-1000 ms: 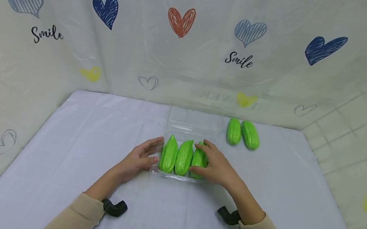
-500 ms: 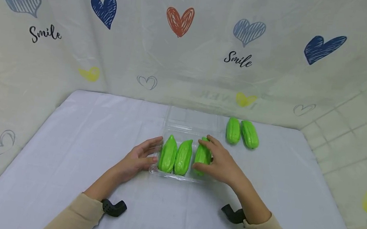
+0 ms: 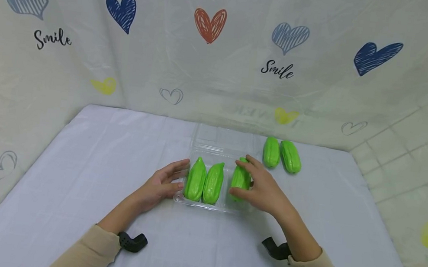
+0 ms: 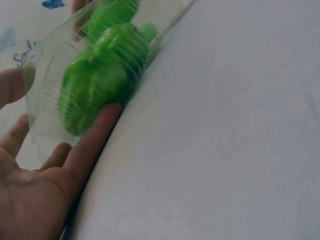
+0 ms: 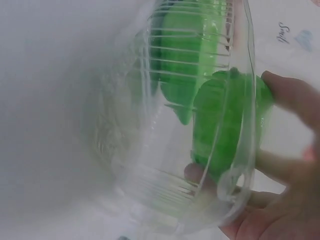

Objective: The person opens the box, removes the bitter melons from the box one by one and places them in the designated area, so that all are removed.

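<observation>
In the head view, a clear plastic clamshell box (image 3: 224, 209) stands with its lid (image 3: 226, 140) folded back. Two bright green, ridged gourds (image 3: 195, 179) (image 3: 213, 183) lie side by side in its left part. My right hand (image 3: 264, 190) grips a third green gourd (image 3: 241, 179) over the box's right part, thumb on the near end, fingers at the far end; the right wrist view shows this gourd (image 5: 215, 125) partly behind the clear wall. My left hand (image 3: 161, 188) rests against the box's left side; in the left wrist view its fairly straight fingers (image 4: 90, 145) touch the wall.
Two more green gourds (image 3: 272, 152) (image 3: 291, 157) lie on the white tablecloth (image 3: 118, 154) behind and right of the box. A backdrop (image 3: 238, 88) printed with hearts hangs right behind the table's far edge.
My right hand has moved right and slightly away with the third gourd, widening the gap between it and the other two. My left hand and the box stay nearly still.
</observation>
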The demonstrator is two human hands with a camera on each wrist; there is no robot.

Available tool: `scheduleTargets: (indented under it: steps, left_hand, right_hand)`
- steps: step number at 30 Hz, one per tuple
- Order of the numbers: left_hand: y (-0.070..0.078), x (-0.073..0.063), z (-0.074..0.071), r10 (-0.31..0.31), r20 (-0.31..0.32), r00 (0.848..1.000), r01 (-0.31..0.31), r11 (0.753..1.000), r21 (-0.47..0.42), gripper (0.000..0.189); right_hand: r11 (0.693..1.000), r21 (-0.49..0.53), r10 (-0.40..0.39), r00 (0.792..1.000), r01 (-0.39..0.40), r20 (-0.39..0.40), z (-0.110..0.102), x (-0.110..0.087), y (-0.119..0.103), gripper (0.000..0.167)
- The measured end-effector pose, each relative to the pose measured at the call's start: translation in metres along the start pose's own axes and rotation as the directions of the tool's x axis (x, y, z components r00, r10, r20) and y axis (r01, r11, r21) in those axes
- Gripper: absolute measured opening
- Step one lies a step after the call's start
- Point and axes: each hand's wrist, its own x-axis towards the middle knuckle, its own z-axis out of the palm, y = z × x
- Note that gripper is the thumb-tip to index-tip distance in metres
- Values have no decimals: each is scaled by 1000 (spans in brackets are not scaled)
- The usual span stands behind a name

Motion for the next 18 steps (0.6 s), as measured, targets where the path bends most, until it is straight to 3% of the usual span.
scheduleTargets:
  steps: [18]
  left_hand:
    - [-3,0,-2,5,3,1000,-5,1000,-10,69]
  right_hand:
    - [999,45,3,1000,-2,-24,-19,-2,10,77]
